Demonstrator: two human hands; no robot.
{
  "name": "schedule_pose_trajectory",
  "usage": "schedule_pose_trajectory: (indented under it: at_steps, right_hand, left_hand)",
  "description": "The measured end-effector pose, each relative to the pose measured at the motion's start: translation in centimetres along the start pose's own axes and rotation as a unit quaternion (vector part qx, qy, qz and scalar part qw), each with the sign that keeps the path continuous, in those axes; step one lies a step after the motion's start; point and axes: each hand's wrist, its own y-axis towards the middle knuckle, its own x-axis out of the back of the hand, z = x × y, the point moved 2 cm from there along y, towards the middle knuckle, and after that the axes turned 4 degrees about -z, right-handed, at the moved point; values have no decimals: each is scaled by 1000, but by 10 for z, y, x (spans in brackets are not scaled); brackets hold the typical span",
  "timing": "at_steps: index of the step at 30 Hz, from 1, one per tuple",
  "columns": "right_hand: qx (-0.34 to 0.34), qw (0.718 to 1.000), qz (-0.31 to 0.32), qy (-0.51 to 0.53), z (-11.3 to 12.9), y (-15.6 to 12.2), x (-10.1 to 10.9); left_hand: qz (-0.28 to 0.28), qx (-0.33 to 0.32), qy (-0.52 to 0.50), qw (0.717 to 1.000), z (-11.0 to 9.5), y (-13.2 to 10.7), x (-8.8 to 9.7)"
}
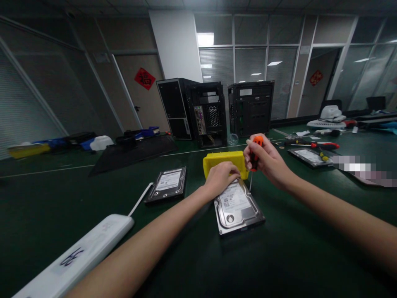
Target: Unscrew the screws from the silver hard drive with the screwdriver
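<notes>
A silver hard drive (237, 207) with a white label lies on the green table in front of me. My left hand (221, 176) bears on its far end, fingers curled over that edge beside a yellow plastic bin (225, 158). Wrapped in my right hand (268, 159) is a screwdriver (257, 153) with an orange and black handle. It stands nearly upright, its thin shaft reaching down to the drive's right edge. Whether the tip sits in a screw is too small to tell.
Left of my left hand lies a second hard drive (169, 184), near a white power strip (80, 252). A third hard drive (312, 157) lies right, by pliers (324, 145). Computer cases (251, 108) stand behind. A black mat (133, 153) lies at the back left.
</notes>
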Motion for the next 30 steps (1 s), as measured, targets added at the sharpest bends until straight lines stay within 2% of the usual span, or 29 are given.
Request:
schedule_pose_trajectory:
  at_steps: [10,18,21,23,27,30]
  right_hand:
    - [7,1000,2,4,0,1,2]
    - [13,1000,-11,-17,-2,2,5]
    - [39,996,-20,-74,2,3,8]
    - [68,985,-20,-159,8,4,9]
    - [146,930,-20,-337,23,7,13]
    - [124,931,-9,-344,29,16,17]
  left_hand:
    - [-13,7,-47,999,9,-3,-8]
    - [9,16,-64,998,9,-14,-8]
    - [19,5,-62,998,5,-16,-4]
    - [25,-5,-60,998,1,-17,-1]
    - [28,-10,-58,998,-3,-19,1]
    - [27,-7,-60,998,-3,-19,0]
